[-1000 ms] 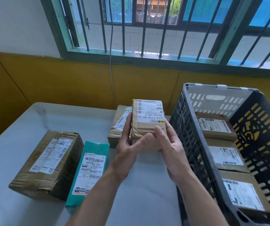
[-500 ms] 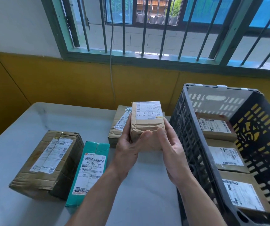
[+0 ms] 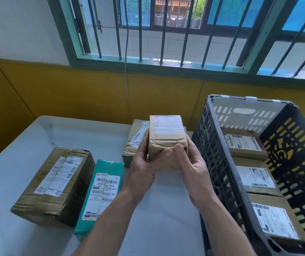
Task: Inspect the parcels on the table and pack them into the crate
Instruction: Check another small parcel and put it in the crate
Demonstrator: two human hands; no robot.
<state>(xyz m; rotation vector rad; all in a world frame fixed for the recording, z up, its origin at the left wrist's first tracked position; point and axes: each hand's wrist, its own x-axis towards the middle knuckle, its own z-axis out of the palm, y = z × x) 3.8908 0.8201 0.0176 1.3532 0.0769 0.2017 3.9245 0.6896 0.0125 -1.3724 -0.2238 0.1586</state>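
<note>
A small brown cardboard parcel [image 3: 166, 139] with a white label on top is held above the table, between both hands. My left hand [image 3: 142, 169] grips its left side, thumb across the near face. Its right side rests in my right hand [image 3: 194, 167]. On the grey table [image 3: 28, 143] lie a large brown parcel [image 3: 55, 183] at the left, a teal parcel [image 3: 102, 193] beside it, and another brown parcel [image 3: 135, 143] partly hidden behind my left hand. The black plastic crate [image 3: 220, 163] at the right holds three labelled brown parcels [image 3: 255, 180].
A yellow wall and a barred window rise behind the table. A thin cable [image 3: 126, 85] hangs down the wall to the table's far edge. The crate stands against the table's right part, its near corner cut off by the frame.
The held parcel has been tipped away from me, so its labelled face now points more upward and its near side faces me. My hands have shifted slightly with it.
</note>
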